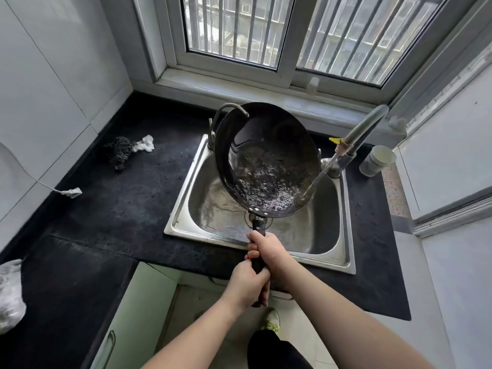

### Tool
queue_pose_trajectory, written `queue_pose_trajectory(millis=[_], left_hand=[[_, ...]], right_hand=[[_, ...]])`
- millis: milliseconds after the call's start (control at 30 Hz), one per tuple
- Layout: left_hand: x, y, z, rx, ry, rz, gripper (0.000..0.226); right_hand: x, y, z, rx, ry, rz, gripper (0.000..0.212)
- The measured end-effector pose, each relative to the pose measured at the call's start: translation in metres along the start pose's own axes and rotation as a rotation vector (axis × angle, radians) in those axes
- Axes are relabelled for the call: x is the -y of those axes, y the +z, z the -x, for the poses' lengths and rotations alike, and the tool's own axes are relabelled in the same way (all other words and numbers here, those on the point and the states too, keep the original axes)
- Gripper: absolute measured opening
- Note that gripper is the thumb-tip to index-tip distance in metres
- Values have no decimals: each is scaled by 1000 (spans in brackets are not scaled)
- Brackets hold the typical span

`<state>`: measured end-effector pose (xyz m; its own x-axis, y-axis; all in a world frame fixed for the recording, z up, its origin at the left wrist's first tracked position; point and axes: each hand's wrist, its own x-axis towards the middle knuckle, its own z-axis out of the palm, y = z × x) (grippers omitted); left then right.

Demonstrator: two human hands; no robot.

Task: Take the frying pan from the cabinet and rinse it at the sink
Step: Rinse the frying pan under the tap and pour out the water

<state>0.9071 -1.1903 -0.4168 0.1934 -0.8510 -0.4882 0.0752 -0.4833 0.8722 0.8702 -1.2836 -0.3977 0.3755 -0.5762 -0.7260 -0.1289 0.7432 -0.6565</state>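
Note:
A dark round frying pan is held tilted over the steel sink, its far rim raised toward the window. Water streams from the tap at the right into the pan's lower right side and froths in the bottom. Both hands grip the pan's long black handle. My right hand is wrapped around it nearer the pan, above the sink's front edge. My left hand holds the end of the handle, just below the right hand.
A steel-wool scourer and a white cloth lie on the black counter left of the sink. A white plug and cord rest further left. A jar stands right of the tap. A second curved spout rises behind the pan.

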Motion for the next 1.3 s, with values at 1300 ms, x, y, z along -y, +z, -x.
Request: queue_pose_trajectory(millis=[1300], left_hand=[[-22, 47, -68, 137, 53, 329, 11]], right_hand=[[47, -57, -31, -256, -294, 542, 29]])
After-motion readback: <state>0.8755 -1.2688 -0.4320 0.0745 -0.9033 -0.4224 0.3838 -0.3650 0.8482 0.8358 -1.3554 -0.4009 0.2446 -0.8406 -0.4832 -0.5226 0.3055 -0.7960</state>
